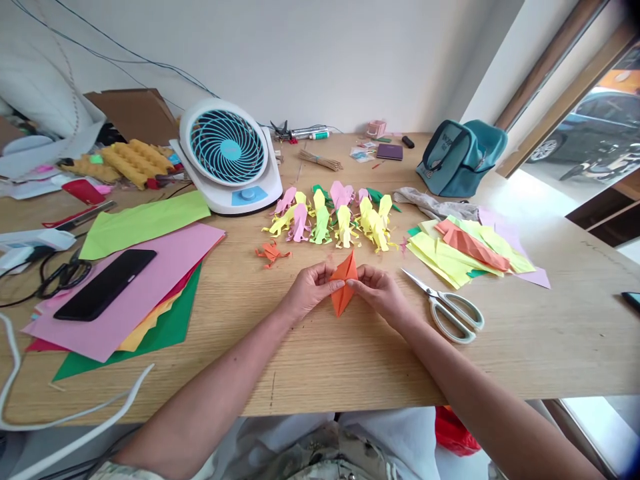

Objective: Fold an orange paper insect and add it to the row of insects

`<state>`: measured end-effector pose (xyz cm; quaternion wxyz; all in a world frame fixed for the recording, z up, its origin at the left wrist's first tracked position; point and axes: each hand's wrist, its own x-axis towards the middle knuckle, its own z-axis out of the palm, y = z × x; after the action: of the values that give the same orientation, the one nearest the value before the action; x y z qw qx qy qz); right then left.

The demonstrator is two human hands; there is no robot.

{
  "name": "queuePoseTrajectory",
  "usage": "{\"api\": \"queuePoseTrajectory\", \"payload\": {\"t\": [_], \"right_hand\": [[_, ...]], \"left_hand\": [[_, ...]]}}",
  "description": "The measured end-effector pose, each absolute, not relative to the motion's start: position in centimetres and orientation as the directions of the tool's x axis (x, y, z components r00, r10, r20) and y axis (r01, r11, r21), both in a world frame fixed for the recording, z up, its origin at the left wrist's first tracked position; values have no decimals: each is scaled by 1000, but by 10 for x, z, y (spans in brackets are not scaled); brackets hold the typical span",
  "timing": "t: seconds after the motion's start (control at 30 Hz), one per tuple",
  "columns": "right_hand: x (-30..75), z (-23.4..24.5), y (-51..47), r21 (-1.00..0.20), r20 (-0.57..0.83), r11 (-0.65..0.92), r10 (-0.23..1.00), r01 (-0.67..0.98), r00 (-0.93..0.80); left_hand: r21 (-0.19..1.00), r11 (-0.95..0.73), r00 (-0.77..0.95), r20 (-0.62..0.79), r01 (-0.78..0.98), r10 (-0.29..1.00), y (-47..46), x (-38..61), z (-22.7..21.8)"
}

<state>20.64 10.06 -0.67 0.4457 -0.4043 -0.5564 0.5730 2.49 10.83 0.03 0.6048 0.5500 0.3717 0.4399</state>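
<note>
A folded orange paper (343,293), shaped like a tall diamond with creases, is held upright just above the table's front half. My left hand (313,288) pinches its left side, thumb on the near face. From the right, my right hand (374,291) grips it the same way, the two thumbs almost meeting at the middle. Behind it stand several folded paper figures (345,223) in pink, yellow and green. A small orange folded figure (271,254) lies to the left of them. White-handled scissors (453,315) rest partly open right of my right hand.
On the left, a black phone (106,285) lies on stacked coloured paper sheets (180,250). A white fan (227,157) stands behind. To the right are loose paper pieces (465,250), a grey cloth (435,202) and a teal bag (463,158). A white cable (115,413) crosses the front-left edge.
</note>
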Motion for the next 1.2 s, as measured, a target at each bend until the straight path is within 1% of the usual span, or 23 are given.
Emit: {"api": "queuePoseTrajectory", "payload": {"t": [0.17, 0.4, 0.6, 0.77, 0.87, 1.0, 1.1, 1.2], "right_hand": [[206, -3, 97, -997, 66, 73, 958, 16, -280], [207, 1, 93, -990, 67, 102, 948, 96, -310], [205, 3, 89, -961, 100, 177, 938, 212, -331], [203, 4, 87, -956, 117, 205, 922, 210, -370], [202, 0, 87, -947, 90, 211, 898, 241, -431], [201, -5, 86, -946, 56, 195, 886, 260, -459], [200, -5, 85, -941, 53, 200, 884, 272, -465], [199, -2, 83, -934, 58, 215, 879, 284, -473]], "left_hand": [[995, -14, 362, 51, -103, 931, 108, 26, 0], [987, -40, 346, 92, -155, 934, 106, 26, 2], [991, -59, 330, 95, -119, 939, 105, 24, 2], [987, -35, 315, 84, -158, 945, 104, 24, 4], [982, -12, 333, 75, -189, 940, 101, 26, 5], [978, 14, 363, 64, -210, 930, 99, 30, 6], [982, 18, 365, 53, -189, 929, 99, 30, 5], [989, -17, 361, 69, -145, 930, 99, 29, 3]]}}
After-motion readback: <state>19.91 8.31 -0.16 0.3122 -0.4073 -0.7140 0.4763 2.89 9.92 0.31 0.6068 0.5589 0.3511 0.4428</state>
